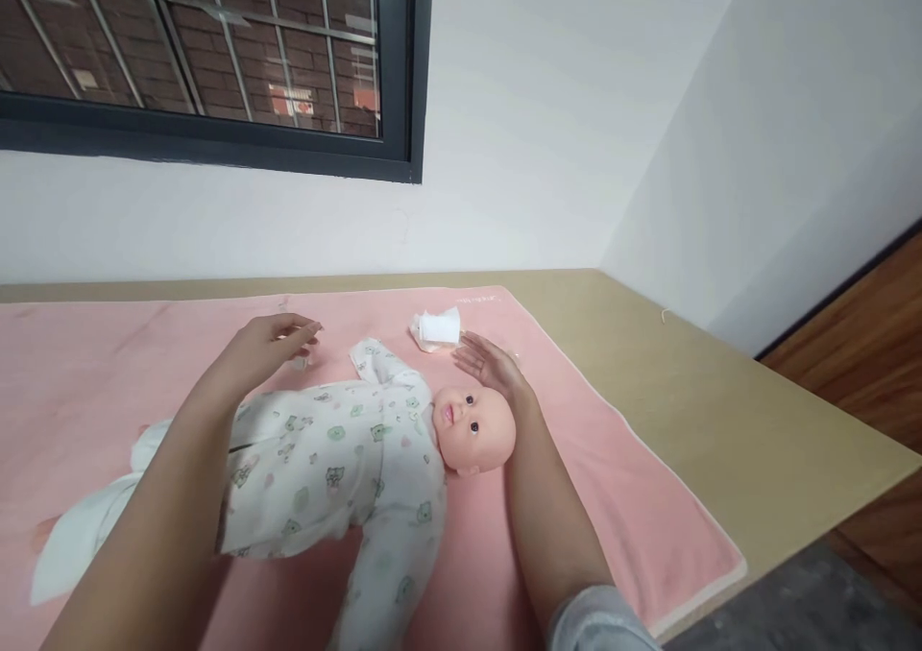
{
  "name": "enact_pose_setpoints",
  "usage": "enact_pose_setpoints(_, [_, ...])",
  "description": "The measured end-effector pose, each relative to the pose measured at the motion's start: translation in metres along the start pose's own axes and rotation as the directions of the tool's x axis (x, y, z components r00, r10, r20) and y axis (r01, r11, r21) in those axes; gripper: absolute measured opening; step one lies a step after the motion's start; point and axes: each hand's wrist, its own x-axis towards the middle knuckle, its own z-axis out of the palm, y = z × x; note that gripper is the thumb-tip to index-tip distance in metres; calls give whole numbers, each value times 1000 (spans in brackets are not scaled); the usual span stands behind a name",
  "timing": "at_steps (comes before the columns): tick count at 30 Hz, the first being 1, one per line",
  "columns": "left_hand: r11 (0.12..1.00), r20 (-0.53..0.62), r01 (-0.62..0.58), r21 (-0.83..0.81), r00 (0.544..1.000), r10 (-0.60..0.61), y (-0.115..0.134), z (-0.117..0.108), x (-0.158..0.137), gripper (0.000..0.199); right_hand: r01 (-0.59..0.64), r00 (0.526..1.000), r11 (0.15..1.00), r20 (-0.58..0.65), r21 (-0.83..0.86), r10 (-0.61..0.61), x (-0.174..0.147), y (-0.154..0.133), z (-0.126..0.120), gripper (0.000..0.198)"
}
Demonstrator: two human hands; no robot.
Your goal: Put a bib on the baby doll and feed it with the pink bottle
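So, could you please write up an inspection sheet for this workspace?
Surface: pink blanket spread over a yellowish tabletop.
Job's things: clothed doll lying on the blanket; white bundle beyond it.
Clutter: small pale scrap on the tabletop.
Hands: left hand open, fingers slightly bent; right hand open beside the bundle, contact unclear.
Cables: nothing seen.
Surroundings: dark window frame, white wall, wood-grain panel.

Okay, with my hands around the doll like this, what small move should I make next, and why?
I'd probably close your right hand on the white bundle: its fingers are open right beside it and hold nothing, while your left hand is farther off, beyond the torso of the doll.
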Motion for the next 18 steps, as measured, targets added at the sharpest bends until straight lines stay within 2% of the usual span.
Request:
enact_pose_setpoints(5, [999,9,-11,-37,1000,11,3,-6,-4,48,-95,991,994,84,-49,99,6,7,4,33])
enact_pose_setpoints(11, [998,37,-50,35,998,49,9,2,-14,46,14,983,998,182,64,-25,-1,0,9,33])
enact_pose_setpoints(14, [994,40,-83,75,996,80,17,9,-22,43,144,985,984,84,106,-153,-1,-11,8,21])
enact_pose_setpoints(18, [982,58,-160,96,986,155,27,19,-29,42,283,944,949,-218,140,-249,7,-33,5,7])
